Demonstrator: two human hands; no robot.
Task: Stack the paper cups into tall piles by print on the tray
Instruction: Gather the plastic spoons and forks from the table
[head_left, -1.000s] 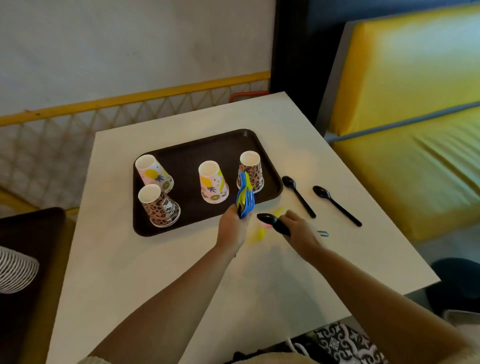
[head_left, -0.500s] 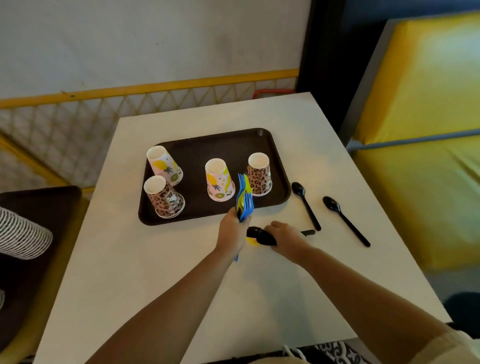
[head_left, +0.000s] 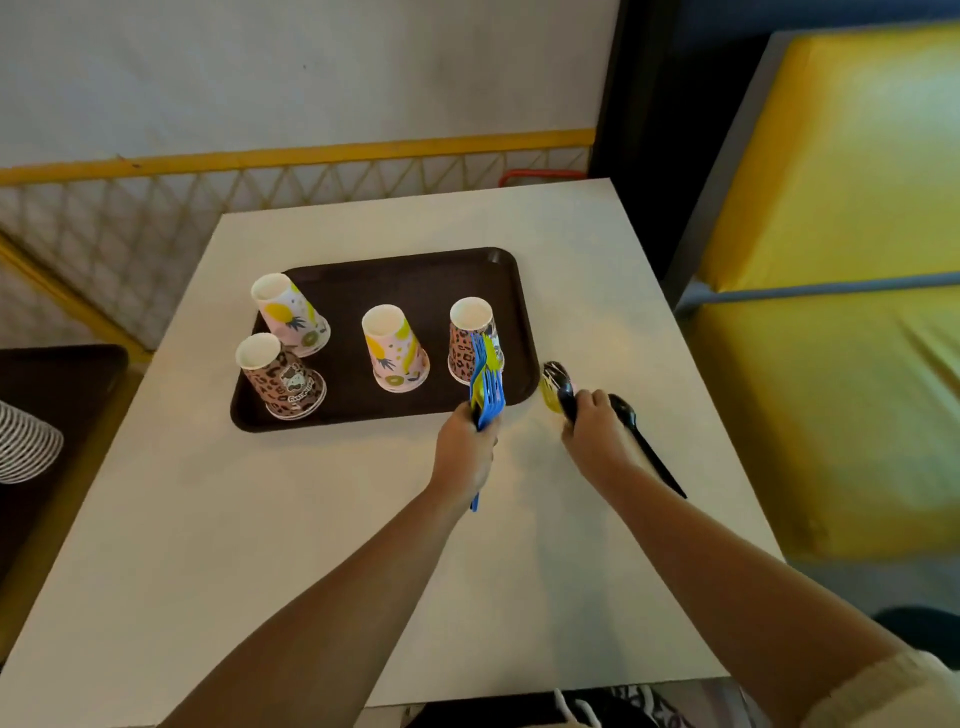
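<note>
- We note four paper cups (head_left: 396, 347) inverted, apart on the tray (head_left: 363, 283): light, thin-walled, crushable; take each mid-wall, gently.
- Left hand (head_left: 464, 451) grip holds coloured cutlery (head_left: 487, 382); right hand (head_left: 595, 428) grip holds black spoons (head_left: 563, 397).

Both arms reach forward, left hand (head_left: 464, 451) and right hand (head_left: 594, 434) curled in grips.

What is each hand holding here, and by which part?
The left hand grips a bundle of blue and yellow plastic cutlery around the handles. The right hand holds black spoons by their handles, just behind the bowls.
</note>
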